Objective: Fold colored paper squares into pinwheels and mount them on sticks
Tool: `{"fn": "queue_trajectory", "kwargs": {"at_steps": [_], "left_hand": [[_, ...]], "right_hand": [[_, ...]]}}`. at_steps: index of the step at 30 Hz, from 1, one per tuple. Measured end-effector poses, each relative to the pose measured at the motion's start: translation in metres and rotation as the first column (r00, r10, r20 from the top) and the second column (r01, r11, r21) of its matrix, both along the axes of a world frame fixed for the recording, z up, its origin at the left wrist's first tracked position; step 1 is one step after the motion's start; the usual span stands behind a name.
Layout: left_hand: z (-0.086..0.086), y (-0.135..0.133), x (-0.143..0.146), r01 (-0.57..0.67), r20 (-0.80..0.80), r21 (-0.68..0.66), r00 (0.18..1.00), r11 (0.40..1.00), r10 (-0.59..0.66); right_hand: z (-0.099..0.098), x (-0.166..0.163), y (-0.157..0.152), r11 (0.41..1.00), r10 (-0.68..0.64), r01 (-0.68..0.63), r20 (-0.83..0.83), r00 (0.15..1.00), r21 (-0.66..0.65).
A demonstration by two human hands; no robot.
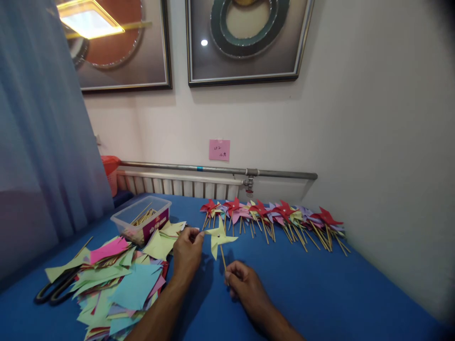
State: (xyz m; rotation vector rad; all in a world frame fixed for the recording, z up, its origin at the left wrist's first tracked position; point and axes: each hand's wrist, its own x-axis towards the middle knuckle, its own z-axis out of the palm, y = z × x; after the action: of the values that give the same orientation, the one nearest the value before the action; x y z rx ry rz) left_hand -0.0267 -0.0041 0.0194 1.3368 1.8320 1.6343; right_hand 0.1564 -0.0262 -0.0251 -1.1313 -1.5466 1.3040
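Observation:
A pale yellow paper pinwheel (pixel 216 238) on a thin wooden stick stands upright in front of me, over the blue tabletop. My right hand (pixel 243 283) pinches the lower part of its stick between thumb and fingers. At the pinwheel's left blade tip, my left hand (pixel 187 248) has thumb and forefinger closed together; the tip appears to be between them. A small dark pin shows at the pinwheel's centre. Left of my left hand lie pale yellow paper pieces (pixel 158 244).
Finished pinwheels (pixel 284 213) lie in a row along the back right. A clear plastic box (pixel 140 220) holds wooden sticks. Loose coloured paper (pixel 121 289) is heaped at left, partly over black-handled scissors (pixel 59 286). A radiator and pipe (pixel 220 169) run behind the table (pixel 320 293).

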Motion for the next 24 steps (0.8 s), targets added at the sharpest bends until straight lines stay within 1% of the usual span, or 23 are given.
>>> {"fn": "queue_trajectory", "kwargs": {"at_steps": [2, 3, 5, 7, 8, 11, 14, 17, 24], "left_hand": [[-0.002, -0.001, 0.004, 0.026, 0.019, 0.0, 0.999, 1.0, -0.026], [-0.004, -0.002, 0.007, 0.058, 0.029, -0.006, 0.998, 0.998, -0.058], [-0.01, -0.003, 0.016, 0.166, 0.06, -0.029, 0.985, 0.986, -0.164], [-0.017, -0.003, 0.027, 0.291, 0.124, -0.058, 0.951, 0.955, -0.282], [-0.021, -0.002, 0.032, 0.335, 0.163, -0.075, 0.933, 0.939, -0.32], [-0.028, -0.001, 0.042, 0.388, 0.255, -0.123, 0.902, 0.914, -0.349], [-0.028, 0.0, 0.041, 0.383, 0.292, -0.136, 0.897, 0.914, -0.332], [-0.023, 0.001, 0.032, 0.329, 0.299, -0.129, 0.912, 0.936, -0.28], [-0.014, 0.006, 0.01, 0.151, 0.191, -0.037, 0.971, 0.988, -0.141]], "right_hand": [[-0.002, 0.0, 0.002, 1.0, -0.028, 0.028, -0.022, 0.999, -0.009], [-0.002, 0.001, 0.003, 0.999, -0.04, 0.04, -0.034, 0.999, -0.014], [-0.003, 0.001, 0.004, 0.998, -0.058, 0.057, -0.051, 0.997, -0.017], [-0.004, 0.002, 0.005, 0.998, -0.063, 0.062, -0.055, 0.996, -0.011], [-0.005, 0.002, 0.005, 0.998, -0.064, 0.064, -0.056, 0.996, -0.008], [-0.006, 0.001, 0.005, 0.998, -0.056, 0.056, -0.056, 0.997, -0.009], [-0.006, 0.0, 0.004, 0.999, -0.047, 0.047, -0.052, 0.998, -0.006], [-0.005, 0.0, 0.003, 0.999, -0.041, 0.041, -0.048, 0.998, -0.004], [0.003, 0.0, -0.002, 1.0, 0.011, -0.011, -0.003, 1.0, 0.024]]}}
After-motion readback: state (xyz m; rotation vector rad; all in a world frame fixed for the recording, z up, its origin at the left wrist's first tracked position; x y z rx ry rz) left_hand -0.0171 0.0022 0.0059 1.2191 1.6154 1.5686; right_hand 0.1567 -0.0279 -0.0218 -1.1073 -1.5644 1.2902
